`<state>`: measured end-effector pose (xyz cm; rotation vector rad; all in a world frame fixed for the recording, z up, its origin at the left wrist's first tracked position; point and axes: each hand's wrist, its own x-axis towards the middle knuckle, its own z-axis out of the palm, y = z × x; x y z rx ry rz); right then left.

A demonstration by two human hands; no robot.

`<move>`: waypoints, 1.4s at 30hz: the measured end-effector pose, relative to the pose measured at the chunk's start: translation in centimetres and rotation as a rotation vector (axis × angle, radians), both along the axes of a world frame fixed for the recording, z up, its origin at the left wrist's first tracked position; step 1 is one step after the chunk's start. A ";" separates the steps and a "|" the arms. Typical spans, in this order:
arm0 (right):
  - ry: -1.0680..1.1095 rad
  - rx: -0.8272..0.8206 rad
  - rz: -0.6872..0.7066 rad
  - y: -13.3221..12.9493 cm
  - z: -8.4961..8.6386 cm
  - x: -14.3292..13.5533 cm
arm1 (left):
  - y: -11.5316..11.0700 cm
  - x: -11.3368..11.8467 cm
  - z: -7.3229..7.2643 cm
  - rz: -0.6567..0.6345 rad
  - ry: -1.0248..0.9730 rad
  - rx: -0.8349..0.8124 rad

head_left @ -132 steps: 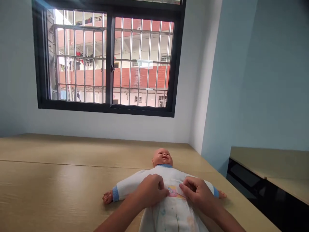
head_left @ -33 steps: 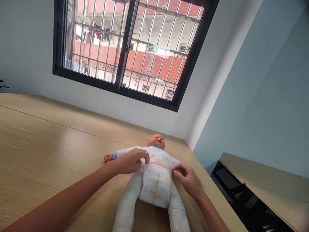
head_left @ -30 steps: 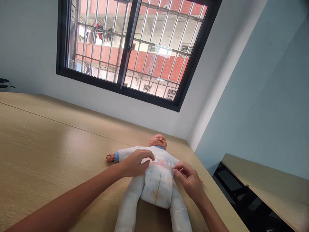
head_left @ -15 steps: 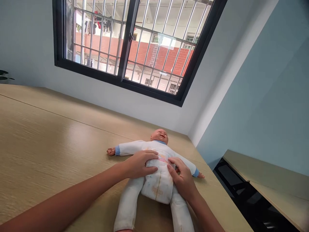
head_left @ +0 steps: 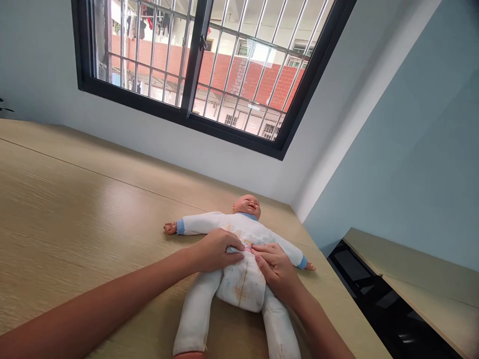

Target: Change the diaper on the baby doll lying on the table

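Observation:
A baby doll [head_left: 239,223] in a white suit with blue cuffs and collar lies on its back, arms spread and head toward the window. Around its hips is a white diaper [head_left: 241,286] with a yellowish line down the front and faint stains. My left hand [head_left: 217,251] pinches the diaper's front waist edge, thumb below and fingers above. From the other side, my right hand [head_left: 279,269] closes thumb and fingers on the same edge. Between my fingertips a small pink, coloured patch shows. The fingertips are partly hidden in the folds.
The doll rests on a light wooden table [head_left: 75,209] with a seam along its far part. Behind it are a wall and a barred, dark-framed window [head_left: 187,117]. At the right stands a lower wood-topped unit with a black glossy front [head_left: 374,289].
Both hands have come closer together at the diaper's waist, and their fingers have closed on its edge. The view has shifted slightly.

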<state>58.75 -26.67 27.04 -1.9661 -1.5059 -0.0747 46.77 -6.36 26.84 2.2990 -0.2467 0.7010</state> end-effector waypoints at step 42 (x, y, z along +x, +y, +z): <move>0.263 0.113 -0.330 -0.7 -1.5 1.4 | 1.7 -0.1 -1.4 0.244 -0.028 -0.088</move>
